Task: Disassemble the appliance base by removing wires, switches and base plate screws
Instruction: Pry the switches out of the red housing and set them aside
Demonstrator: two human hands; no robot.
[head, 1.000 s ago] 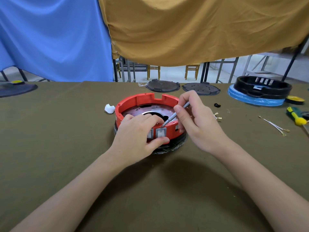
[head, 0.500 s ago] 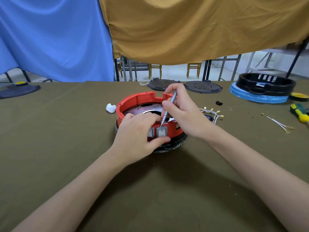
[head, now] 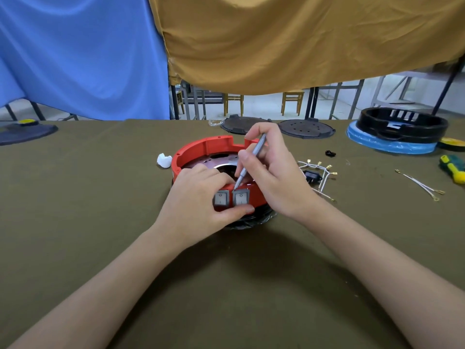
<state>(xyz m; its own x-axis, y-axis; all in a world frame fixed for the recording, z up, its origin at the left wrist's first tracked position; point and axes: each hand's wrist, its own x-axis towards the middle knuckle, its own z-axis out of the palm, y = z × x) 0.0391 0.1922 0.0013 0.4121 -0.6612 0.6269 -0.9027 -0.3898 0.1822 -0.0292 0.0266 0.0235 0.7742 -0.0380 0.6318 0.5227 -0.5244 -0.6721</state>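
Note:
A round red appliance base [head: 201,148] sits on the olive table, open side up, with a metal plate inside. Two grey rocker switches [head: 231,198] are set in its near wall. My left hand [head: 198,202] grips that near wall, fingers over the rim and thumb under the switches. My right hand [head: 271,172] holds a thin grey screwdriver [head: 251,161] like a pen. Its tip points down at the top edge of the right switch.
Loose white wires with gold terminals [head: 319,170] and a small black socket [head: 312,176] lie right of the base. Further right are another wire pair [head: 420,185] and a green-yellow screwdriver [head: 453,168]. Black plates [head: 305,128], a black ring housing [head: 402,124] and a white scrap [head: 164,160] lie around.
My right hand has swung the screwdriver from a low slant to nearly upright and moved left over the base, bringing the tip to the right switch. The left hand has stayed put.

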